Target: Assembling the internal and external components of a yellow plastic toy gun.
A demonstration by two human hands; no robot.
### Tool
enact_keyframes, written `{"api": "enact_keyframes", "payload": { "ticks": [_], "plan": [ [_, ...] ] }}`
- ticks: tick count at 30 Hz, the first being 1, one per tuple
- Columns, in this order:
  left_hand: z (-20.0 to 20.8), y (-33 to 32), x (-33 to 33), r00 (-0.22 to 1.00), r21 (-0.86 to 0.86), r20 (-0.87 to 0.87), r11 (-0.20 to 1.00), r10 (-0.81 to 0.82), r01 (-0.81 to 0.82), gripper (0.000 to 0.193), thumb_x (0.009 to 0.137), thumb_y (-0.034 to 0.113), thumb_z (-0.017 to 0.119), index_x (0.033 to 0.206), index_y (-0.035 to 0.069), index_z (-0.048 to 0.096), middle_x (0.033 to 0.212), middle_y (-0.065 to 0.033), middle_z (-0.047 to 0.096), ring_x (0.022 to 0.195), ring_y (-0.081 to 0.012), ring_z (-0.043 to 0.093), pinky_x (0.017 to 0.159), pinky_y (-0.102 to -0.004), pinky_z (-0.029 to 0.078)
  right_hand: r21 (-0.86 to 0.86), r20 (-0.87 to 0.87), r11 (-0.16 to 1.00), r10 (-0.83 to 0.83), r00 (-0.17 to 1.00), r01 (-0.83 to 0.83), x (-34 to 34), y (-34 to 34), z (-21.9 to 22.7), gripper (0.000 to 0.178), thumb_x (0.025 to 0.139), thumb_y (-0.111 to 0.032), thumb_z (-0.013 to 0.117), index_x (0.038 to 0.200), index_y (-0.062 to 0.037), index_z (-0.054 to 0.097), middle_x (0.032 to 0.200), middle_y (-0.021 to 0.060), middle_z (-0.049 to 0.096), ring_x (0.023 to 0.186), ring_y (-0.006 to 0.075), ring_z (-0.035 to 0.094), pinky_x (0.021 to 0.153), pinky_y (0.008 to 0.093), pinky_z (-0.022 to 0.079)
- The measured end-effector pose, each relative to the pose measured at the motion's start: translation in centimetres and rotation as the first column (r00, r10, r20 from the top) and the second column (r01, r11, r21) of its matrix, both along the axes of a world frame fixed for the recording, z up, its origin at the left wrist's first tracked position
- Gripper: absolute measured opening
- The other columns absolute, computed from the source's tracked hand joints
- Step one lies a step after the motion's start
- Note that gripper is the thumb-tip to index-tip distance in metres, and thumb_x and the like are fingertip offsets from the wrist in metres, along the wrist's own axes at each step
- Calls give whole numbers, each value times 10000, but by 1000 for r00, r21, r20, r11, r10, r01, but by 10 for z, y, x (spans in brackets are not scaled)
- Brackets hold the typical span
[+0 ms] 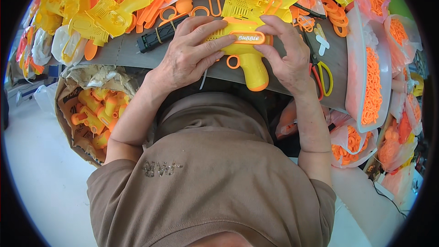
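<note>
A yellow toy gun point(254, 66) lies on the grey worktable, its handle pointing toward me. Its trim is orange, with an orange oval plate point(247, 38) on its side and an orange ring trigger point(233, 61). My left hand point(194, 48) grips the toy's left end, fingers laid over the body up to the plate. Around its right end, my right hand point(289, 48) curves with thumb and fingertips at the plate's edge. Just beyond the toy rest yellow half shells point(247, 4). A dark battery-like block point(157, 36) lies beside my left hand.
Yellow shells point(114, 16) and orange parts heap along the far side. Scissors with red and yellow handles point(325, 80) lie right of my right hand. A white tub point(356, 64) holds orange rings. At lower left, a sack point(66, 105) contains several yellow-orange toy guns.
</note>
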State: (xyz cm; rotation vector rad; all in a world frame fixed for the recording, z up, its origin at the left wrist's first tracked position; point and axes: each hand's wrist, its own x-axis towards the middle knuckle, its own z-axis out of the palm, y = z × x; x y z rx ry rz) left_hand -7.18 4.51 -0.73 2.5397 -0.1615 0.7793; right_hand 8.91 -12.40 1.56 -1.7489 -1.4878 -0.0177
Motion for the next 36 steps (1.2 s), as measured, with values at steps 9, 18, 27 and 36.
{"api": "enact_keyframes", "payload": {
  "ticks": [9, 18, 27, 36],
  "plan": [
    [2, -1, 0, 1000, 33, -29, 999, 12, -11, 432, 746, 84, 661, 1170, 151, 608, 1187, -89, 526, 1052, -291, 485, 885, -399, 405, -6, -43, 1000, 7, 999, -8, 0, 2, -4, 504, 717, 8, 702, 1185, -40, 521, 931, 77, 659, 889, 196, 620, 809, 288, 474],
    [7, -2, 1, 996, 90, -88, 996, 17, -9, 510, 712, 64, 662, 1205, 171, 584, 1216, -90, 503, 1055, -289, 473, 886, -405, 403, 21, -386, 1000, 16, 922, -8, 1, -5, -26, 269, 852, -33, 586, 1114, -11, 529, 1134, 92, 570, 1030, 154, 533, 899, 279, 412],
    [3, -3, 2, 997, 70, -73, 997, 15, -10, 483, 705, 62, 661, 1178, 141, 603, 1213, -105, 511, 1023, -307, 479, 869, -406, 410, 148, -819, 986, 82, 568, 71, -16, 12, -34, 103, 920, -62, 501, 1018, -32, 505, 1115, 93, 557, 987, 120, 498, 906, 265, 387],
    [4, -3, 6, 998, 71, -63, 997, 16, -11, 413, 721, 75, 651, 1131, 122, 628, 1188, -117, 529, 1008, -314, 485, 854, -411, 418, 101, -788, 993, 45, 614, 56, -15, 12, -37, 138, 919, -22, 454, 1056, -37, 452, 1136, 93, 521, 995, 119, 479, 905, 262, 381]
  ]
}}
